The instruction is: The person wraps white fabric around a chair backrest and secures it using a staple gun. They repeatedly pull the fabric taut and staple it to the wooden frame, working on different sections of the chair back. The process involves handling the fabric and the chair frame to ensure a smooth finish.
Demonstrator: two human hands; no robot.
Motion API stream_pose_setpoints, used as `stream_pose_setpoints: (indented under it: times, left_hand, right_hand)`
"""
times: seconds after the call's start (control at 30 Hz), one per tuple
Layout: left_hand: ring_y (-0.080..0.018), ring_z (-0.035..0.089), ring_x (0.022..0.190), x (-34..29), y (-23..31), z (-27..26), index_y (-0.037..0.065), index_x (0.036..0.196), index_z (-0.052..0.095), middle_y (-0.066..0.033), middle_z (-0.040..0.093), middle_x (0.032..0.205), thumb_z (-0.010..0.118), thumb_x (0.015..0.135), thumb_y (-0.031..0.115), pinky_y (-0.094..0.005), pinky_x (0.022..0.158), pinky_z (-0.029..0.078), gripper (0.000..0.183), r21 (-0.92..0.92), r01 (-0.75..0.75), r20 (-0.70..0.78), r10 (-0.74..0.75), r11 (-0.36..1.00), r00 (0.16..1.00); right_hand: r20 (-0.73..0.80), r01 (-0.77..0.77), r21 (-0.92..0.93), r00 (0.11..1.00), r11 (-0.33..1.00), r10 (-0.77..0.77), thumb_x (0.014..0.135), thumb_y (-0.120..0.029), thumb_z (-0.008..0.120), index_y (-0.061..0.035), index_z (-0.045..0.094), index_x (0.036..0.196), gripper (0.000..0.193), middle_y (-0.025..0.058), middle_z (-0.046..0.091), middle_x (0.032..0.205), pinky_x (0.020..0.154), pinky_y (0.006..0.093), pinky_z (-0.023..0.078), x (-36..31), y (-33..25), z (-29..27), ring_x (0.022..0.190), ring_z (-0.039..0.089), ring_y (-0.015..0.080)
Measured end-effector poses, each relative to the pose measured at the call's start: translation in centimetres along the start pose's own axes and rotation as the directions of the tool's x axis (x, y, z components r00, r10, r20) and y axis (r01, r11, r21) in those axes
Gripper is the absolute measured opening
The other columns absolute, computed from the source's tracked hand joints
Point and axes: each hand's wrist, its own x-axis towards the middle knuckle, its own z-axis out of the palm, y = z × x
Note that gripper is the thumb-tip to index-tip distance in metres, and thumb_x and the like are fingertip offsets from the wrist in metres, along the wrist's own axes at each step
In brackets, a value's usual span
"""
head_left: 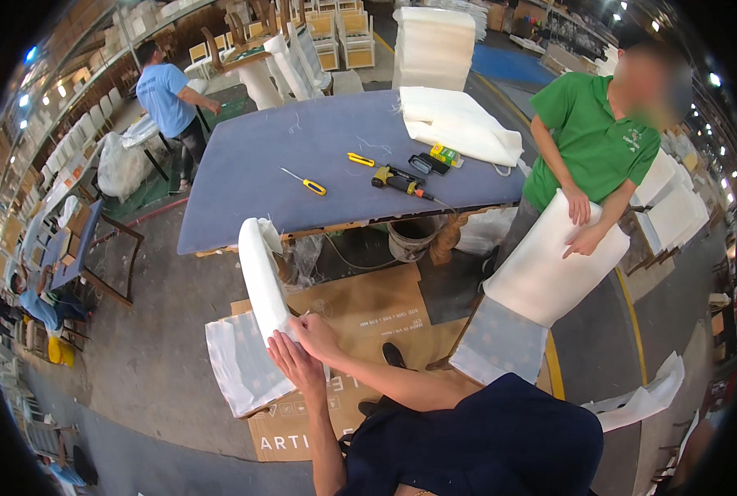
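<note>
A chair with a white padded back [261, 269] stands in front of me, seen nearly edge-on, its seat [240, 368] wrapped in thin white sheeting. My left hand [297, 364] lies against the lower part of the back, fingers stretched along the white cover. Just above it, my right hand [314, 337] is closed at the rear edge of the back, its fingertips bent on the cover there. What lies under those fingertips is partly hidden. A second chair with a white back [554, 256] stands to the right, and a co-worker in a green shirt rests both hands on it.
A blue-grey topped table [253, 174] spans the far side. On it lie a yellow screwdriver [304, 181], a yellow cutter [360, 159], a power tool [403, 181] and white fabric [459, 124]. Cardboard [368, 310] covers the floor; a bucket [412, 238] stands under the table.
</note>
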Motion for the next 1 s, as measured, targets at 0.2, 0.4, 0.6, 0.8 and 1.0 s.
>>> stream_pose_setpoints:
  times: [0.2, 0.4, 0.6, 0.8, 1.0]
  left_hand:
    - [-0.0513, 0.028, 0.146, -2.3, -2.1, 0.7, -0.004, 0.151, 0.033, -0.0229, 0.036, 0.156, 0.067, 0.091, 0.010, -0.0584, 0.120, 0.026, 0.071, 0.117, -0.074, 0.021, 0.072, 0.990, 0.997]
    - [-0.0466, 0.038, 0.141, -2.3, -3.1, 0.0, 0.004, 0.142, 0.050, -0.0149, 0.048, 0.149, 0.069, 0.088, 0.004, -0.0601, 0.117, 0.031, 0.058, 0.055, -0.128, -0.006, 0.128, 0.990, 0.992]
    - [-0.0426, 0.040, 0.142, -2.0, -3.7, 0.7, 0.004, 0.136, 0.055, -0.0123, 0.051, 0.148, 0.073, 0.086, 0.006, -0.0599, 0.117, 0.033, 0.053, 0.073, -0.124, -0.054, 0.128, 0.990, 0.990]
    - [-0.0426, 0.041, 0.142, -2.0, -3.4, 1.4, 0.005, 0.135, 0.055, -0.0112, 0.051, 0.147, 0.075, 0.085, 0.008, -0.0606, 0.117, 0.033, 0.054, 0.076, -0.118, -0.082, 0.124, 0.990, 0.989]
    - [-0.0415, 0.042, 0.141, -2.3, -4.0, 1.7, 0.007, 0.133, 0.057, -0.0093, 0.050, 0.147, 0.077, 0.083, 0.010, -0.0608, 0.116, 0.034, 0.054, 0.099, -0.152, -0.091, 0.162, 0.983, 0.983]
  right_hand:
    - [-0.080, 0.041, -0.194, 0.995, 0.980, -0.057, 0.099, -0.043, 0.049, -0.0011, 0.071, 0.091, 0.048, 0.0247, 0.071, 0.084, 0.071, 0.0527, 0.053, 1.6, 1.9, 3.1, 0.080, 0.070, 0.0428]
    - [-0.026, 0.355, 0.091, 0.935, 0.930, -0.354, 0.101, -0.026, 0.057, 0.0023, 0.055, 0.074, 0.040, 0.0189, 0.056, 0.062, 0.056, 0.0422, 0.042, 1.4, 0.5, 0.9, 0.056, 0.051, 0.0219]
    - [0.093, 0.002, 0.171, 0.996, 0.985, -0.018, 0.101, -0.040, 0.054, 0.0054, 0.056, 0.072, 0.054, 0.0130, 0.056, 0.060, 0.060, 0.0395, 0.043, 0.9, 0.4, 1.0, 0.060, 0.052, 0.0161]
    - [0.066, -0.004, -0.076, 0.998, 0.997, 0.009, 0.100, -0.050, 0.050, 0.0066, 0.064, 0.076, 0.063, 0.0156, 0.062, 0.062, 0.061, 0.0403, 0.045, 1.4, -1.0, 1.1, 0.060, 0.055, 0.0166]
    - [0.051, 0.255, 0.189, 0.962, 0.948, -0.269, 0.106, -0.035, 0.050, 0.0055, 0.054, 0.070, 0.054, 0.0081, 0.051, 0.057, 0.055, 0.0355, 0.038, 1.7, 0.3, 1.4, 0.059, 0.045, 0.0114]
